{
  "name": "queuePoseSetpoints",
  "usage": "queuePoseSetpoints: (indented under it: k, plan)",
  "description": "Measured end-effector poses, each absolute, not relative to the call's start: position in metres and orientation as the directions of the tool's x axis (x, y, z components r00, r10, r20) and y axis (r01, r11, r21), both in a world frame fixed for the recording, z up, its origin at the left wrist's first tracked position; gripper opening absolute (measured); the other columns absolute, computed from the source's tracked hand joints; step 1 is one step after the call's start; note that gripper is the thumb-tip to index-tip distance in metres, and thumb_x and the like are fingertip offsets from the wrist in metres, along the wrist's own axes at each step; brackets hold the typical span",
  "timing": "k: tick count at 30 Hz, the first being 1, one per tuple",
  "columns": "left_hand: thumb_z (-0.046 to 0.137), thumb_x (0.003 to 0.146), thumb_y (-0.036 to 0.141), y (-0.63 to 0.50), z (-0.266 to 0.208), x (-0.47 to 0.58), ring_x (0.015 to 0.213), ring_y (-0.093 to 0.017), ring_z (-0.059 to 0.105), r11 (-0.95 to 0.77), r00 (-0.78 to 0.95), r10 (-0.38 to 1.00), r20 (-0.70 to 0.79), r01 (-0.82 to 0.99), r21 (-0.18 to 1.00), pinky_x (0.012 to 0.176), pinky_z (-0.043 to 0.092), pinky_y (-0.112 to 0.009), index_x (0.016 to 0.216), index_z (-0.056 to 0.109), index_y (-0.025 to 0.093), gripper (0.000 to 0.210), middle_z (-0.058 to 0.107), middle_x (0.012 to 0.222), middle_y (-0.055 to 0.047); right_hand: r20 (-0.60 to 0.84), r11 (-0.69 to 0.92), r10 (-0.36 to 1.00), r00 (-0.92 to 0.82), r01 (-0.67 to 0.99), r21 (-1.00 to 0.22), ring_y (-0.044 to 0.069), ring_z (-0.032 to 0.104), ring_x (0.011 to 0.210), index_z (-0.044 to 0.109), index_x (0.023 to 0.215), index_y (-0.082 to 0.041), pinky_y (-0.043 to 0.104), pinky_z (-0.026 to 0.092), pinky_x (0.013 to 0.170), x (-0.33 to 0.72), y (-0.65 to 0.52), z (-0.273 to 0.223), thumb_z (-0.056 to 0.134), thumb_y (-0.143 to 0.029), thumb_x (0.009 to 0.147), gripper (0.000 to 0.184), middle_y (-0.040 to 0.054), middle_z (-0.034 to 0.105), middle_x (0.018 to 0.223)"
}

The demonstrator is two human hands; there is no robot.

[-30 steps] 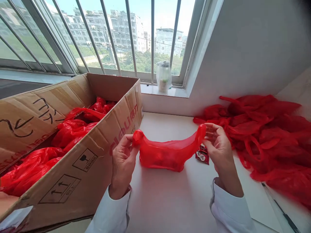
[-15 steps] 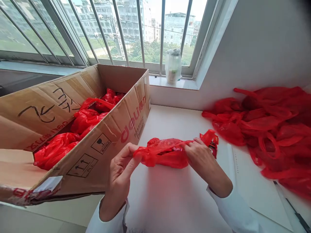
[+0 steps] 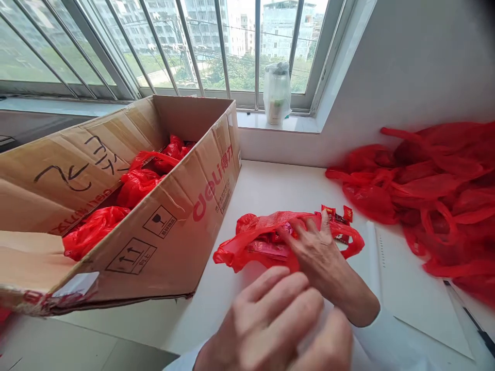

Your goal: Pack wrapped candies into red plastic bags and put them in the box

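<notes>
A red plastic bag (image 3: 270,226) lies on the white table with its mouth gaping, showing red and pink small packets (image 3: 268,247) inside. My right hand (image 3: 319,252) rests over the bag's right side, fingers spread and touching the plastic and contents. Just beyond those fingers, small red and dark wrapped packets (image 3: 342,219) lie on the table, partly behind a bag handle. Close to the camera, my left hand (image 3: 286,319) is raised in front of the bag, apart from it. Its fingers look bent, but they are blurred and the fingertips are hidden.
At left stands an open cardboard box (image 3: 174,216) holding several filled red bags (image 3: 141,183). A heap of red plastic bags (image 3: 433,190) covers the right side. Nearby lie white paper (image 3: 417,288) and a dark pen (image 3: 474,322). A wrapped jar (image 3: 276,95) stands on the windowsill.
My left hand has let go of the bag's left end and come up toward the camera. My right hand has loosened its pinch and spread over the bag, whose mouth has opened wider.
</notes>
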State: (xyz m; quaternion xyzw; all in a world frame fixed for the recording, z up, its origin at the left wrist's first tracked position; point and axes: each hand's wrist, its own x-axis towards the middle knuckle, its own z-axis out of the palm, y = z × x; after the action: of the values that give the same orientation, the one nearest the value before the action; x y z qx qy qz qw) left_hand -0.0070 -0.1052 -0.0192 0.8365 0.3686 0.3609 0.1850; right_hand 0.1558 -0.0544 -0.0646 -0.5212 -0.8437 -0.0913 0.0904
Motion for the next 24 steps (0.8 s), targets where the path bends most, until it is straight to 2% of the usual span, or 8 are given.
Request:
queuePoseSetpoints:
  k: [1,3,6,9,12,17,21,24]
  plan:
    - [0.047,0.091,0.018,-0.094,-0.021,-0.004,0.093,-0.022,0.063,-0.761,0.619,0.649,0.443,0.527,0.379,0.093,0.052,-0.04,0.097,0.062,0.028,0.019,0.066,0.09,-0.003,0.251,0.448,0.859,-0.446,0.892,0.052,0.039,0.052,0.108,0.057,0.119,-0.022,0.068,0.008,0.107,0.156,-0.057,-0.068,0.075,-0.048,0.062,0.065,0.0159,0.06,0.116]
    - [0.038,0.088,0.003,-0.069,-0.032,-0.006,0.101,-0.028,0.061,-0.692,0.632,0.701,0.329,0.715,0.1,0.095,0.049,-0.049,0.086,0.063,0.018,0.03,0.066,0.087,-0.009,0.257,0.449,0.858,-0.445,0.892,0.049,0.042,0.044,0.121,0.056,0.123,-0.021,0.067,0.002,0.11,0.16,-0.061,-0.079,0.079,-0.051,0.054,0.079,0.0178,0.055,0.128]
    - [0.048,0.082,-0.002,-0.047,-0.055,-0.028,0.115,-0.033,0.054,-0.488,0.494,0.848,0.193,0.869,-0.077,0.102,0.022,-0.076,0.084,0.065,0.018,0.026,0.066,0.098,-0.011,0.253,0.466,0.852,-0.458,0.884,0.031,0.041,0.039,0.129,0.052,0.129,-0.016,0.063,-0.003,0.113,0.177,-0.063,-0.096,0.08,-0.05,0.049,0.092,0.0195,0.053,0.134]
    - [0.071,0.071,0.006,-0.051,-0.071,-0.055,0.126,-0.036,0.045,-0.389,0.402,0.906,0.133,0.915,-0.108,0.101,-0.004,-0.079,0.077,0.069,0.021,0.017,0.061,0.12,-0.015,0.244,0.497,0.842,-0.481,0.867,-0.009,0.036,0.039,0.131,0.053,0.129,-0.019,0.06,-0.004,0.114,0.199,-0.061,-0.104,0.076,-0.044,0.057,0.08,0.015,0.052,0.136]
    - [0.086,0.062,0.026,-0.062,-0.076,-0.066,0.127,-0.035,0.044,-0.417,0.425,0.902,0.076,0.904,-0.094,0.103,-0.012,-0.073,0.072,0.071,0.021,0.018,0.059,0.126,-0.017,0.231,0.487,0.849,-0.475,0.873,0.006,0.035,0.045,0.126,0.065,0.11,-0.022,0.059,-0.007,0.114,0.218,-0.053,-0.104,0.077,-0.043,0.06,0.056,0.0136,0.054,0.135]
    - [0.076,0.071,0.047,-0.052,-0.068,-0.048,0.128,-0.035,0.043,-0.389,0.4,0.904,0.153,0.916,-0.1,0.101,-0.018,-0.072,0.071,0.072,0.016,0.031,0.055,0.132,-0.019,0.222,0.441,0.859,-0.461,0.887,0.135,0.035,0.042,0.129,0.067,0.084,-0.02,0.062,-0.008,0.111,0.225,-0.04,-0.095,0.079,-0.034,0.065,0.026,0.0152,0.049,0.141]
    - [0.061,0.088,0.038,-0.044,-0.059,-0.031,0.129,-0.039,0.039,-0.284,0.319,0.903,0.287,0.946,-0.158,0.1,-0.011,-0.078,0.068,0.071,0.016,0.032,0.057,0.128,-0.017,0.251,0.36,0.877,-0.411,0.906,0.224,0.037,0.042,0.127,0.067,0.087,-0.017,0.066,0.015,0.105,0.202,-0.044,-0.074,0.066,-0.013,0.075,0.013,0.0164,0.056,0.132]
    - [0.06,0.088,0.02,-0.048,-0.056,-0.023,0.129,-0.04,0.038,-0.324,0.363,0.895,0.259,0.928,-0.185,0.103,0.001,-0.079,0.07,0.069,0.017,0.021,0.061,0.12,-0.012,0.26,0.358,0.871,-0.417,0.901,0.247,0.033,0.055,0.108,0.067,0.085,-0.016,0.049,0.039,0.087,0.178,-0.051,-0.056,0.052,0.001,0.077,0.025,0.0139,0.067,0.106]
